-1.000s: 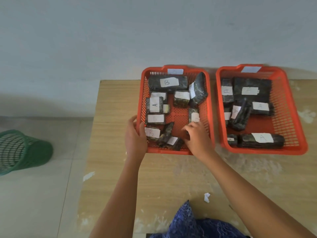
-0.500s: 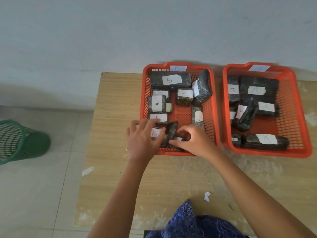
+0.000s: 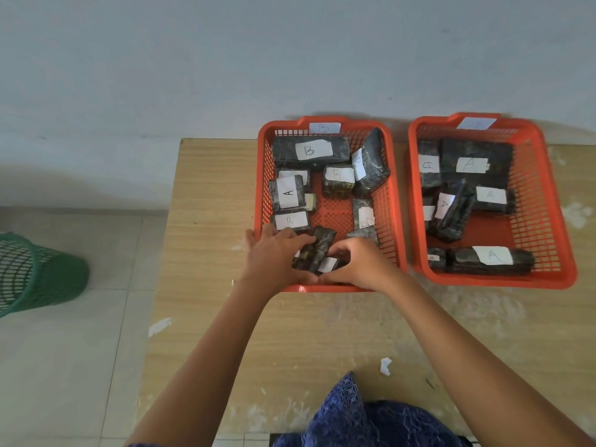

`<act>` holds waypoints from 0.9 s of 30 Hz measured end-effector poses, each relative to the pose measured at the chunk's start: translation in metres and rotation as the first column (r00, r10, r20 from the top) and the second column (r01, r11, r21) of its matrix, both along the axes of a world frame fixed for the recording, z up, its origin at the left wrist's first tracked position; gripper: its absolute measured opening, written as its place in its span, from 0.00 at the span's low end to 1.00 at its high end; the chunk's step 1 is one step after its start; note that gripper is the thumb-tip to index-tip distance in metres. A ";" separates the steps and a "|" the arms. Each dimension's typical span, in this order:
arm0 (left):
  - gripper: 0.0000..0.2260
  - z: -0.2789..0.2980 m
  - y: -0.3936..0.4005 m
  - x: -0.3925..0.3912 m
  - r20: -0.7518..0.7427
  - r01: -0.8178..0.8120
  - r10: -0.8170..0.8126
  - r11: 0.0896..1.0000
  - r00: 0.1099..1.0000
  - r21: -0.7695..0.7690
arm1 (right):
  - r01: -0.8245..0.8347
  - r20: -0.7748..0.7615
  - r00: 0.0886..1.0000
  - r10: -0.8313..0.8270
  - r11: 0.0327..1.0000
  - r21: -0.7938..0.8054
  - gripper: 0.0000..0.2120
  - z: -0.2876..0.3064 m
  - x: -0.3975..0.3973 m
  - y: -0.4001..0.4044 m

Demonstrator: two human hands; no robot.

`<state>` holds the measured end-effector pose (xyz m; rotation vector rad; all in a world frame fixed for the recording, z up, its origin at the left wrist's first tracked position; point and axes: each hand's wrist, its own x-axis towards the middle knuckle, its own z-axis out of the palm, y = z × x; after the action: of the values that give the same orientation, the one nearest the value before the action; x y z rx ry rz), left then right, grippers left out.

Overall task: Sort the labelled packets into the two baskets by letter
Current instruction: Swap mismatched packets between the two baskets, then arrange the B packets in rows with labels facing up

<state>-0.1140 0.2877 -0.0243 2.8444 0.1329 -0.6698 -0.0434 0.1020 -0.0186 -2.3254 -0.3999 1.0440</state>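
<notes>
Two orange baskets stand side by side on the wooden table. The left basket carries a B tag and holds several dark packets with white labels, mostly B, plus one packet marked A near its left wall. The right basket holds several packets labelled A. Both hands are inside the near end of the left basket. My left hand and my right hand grip a dark packet between them, tilted with its white label low. Which letter it bears is hidden.
A green mesh bin stands on the tiled floor left of the table. A scrap of white paper lies on the table near me. Blue patterned clothing shows at the bottom edge. A grey wall rises behind the baskets.
My left hand moved from the basket's outer left rim into the basket. Both hands closed together on the dark packet at the near end. The camera view shifted slightly.
</notes>
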 end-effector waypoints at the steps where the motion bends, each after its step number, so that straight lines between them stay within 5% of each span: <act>1: 0.36 0.002 -0.003 0.002 -0.005 0.001 -0.001 1.000 1.000 0.008 | 0.003 0.007 1.000 -0.003 1.000 0.005 0.32 0.002 0.001 0.000; 7: 0.16 0.003 -0.007 -0.001 0.259 -0.216 0.239 0.970 0.936 -0.115 | 0.147 -0.005 0.989 -0.147 0.985 0.085 0.16 0.024 0.018 -0.004; 10: 0.14 0.000 -0.005 0.001 0.432 -0.395 0.566 0.815 0.703 -0.425 | 0.293 -0.013 0.956 -0.295 0.944 0.151 0.15 0.030 0.033 -0.005; 13: 0.15 -0.005 -0.011 0.011 0.429 -0.471 0.770 0.632 0.472 -0.615 | 0.359 0.027 0.928 -0.371 0.912 0.197 0.19 0.025 0.042 -0.003; 17: 0.15 -0.016 -0.019 0.017 0.476 -0.509 0.788 0.615 0.390 -0.602 | 0.349 0.053 0.930 -0.363 0.919 0.185 0.24 0.010 0.047 0.005; 22: 0.11 -0.013 -0.015 0.017 0.393 -0.517 0.880 0.475 0.267 -0.712 | 0.245 0.155 0.948 -0.278 0.949 0.200 0.23 -0.010 0.060 0.020; 27: 0.09 -0.014 -0.014 0.015 0.374 -0.532 0.895 0.446 0.244 -0.720 | 0.158 0.300 0.934 -0.194 0.977 0.139 0.24 -0.025 0.071 0.030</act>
<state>-0.0986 0.2733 -0.0387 1.9263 0.9895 0.6203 0.0280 0.1319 -0.0441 -2.3756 -0.3507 0.5527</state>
